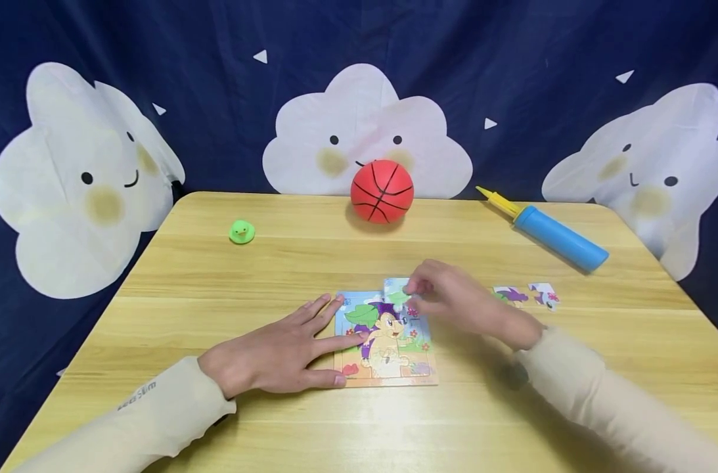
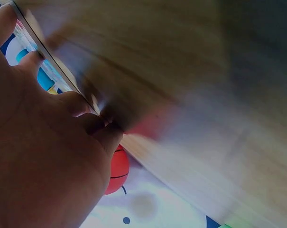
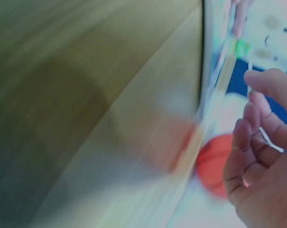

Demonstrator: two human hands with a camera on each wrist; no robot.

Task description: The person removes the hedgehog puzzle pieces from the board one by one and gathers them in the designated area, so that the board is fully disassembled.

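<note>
A square jigsaw puzzle [image 1: 388, 338] with a purple-haired hedgehog picture lies on the table. My left hand [image 1: 282, 351] rests on its left side, fingers spread and straight, fingertips on the board. Between thumb and fingers my right hand [image 1: 453, 299] pinches a puzzle piece [image 1: 396, 289] with a green leaf on pale blue. That piece is above the board's upper right corner, and the fingers cover part of it. Seen edge-on in the right wrist view, the piece is a thin white line at the fingertips of the right hand [image 3: 264, 128].
Two loose puzzle pieces [image 1: 544, 295] lie right of the board, partly behind the right wrist. Farther back are a red ball [image 1: 382, 190], a blue and yellow hand pump [image 1: 560, 236] and a green toy duck [image 1: 242, 232]. A dark curtain with clouds hangs behind the wooden table [image 1: 181, 263].
</note>
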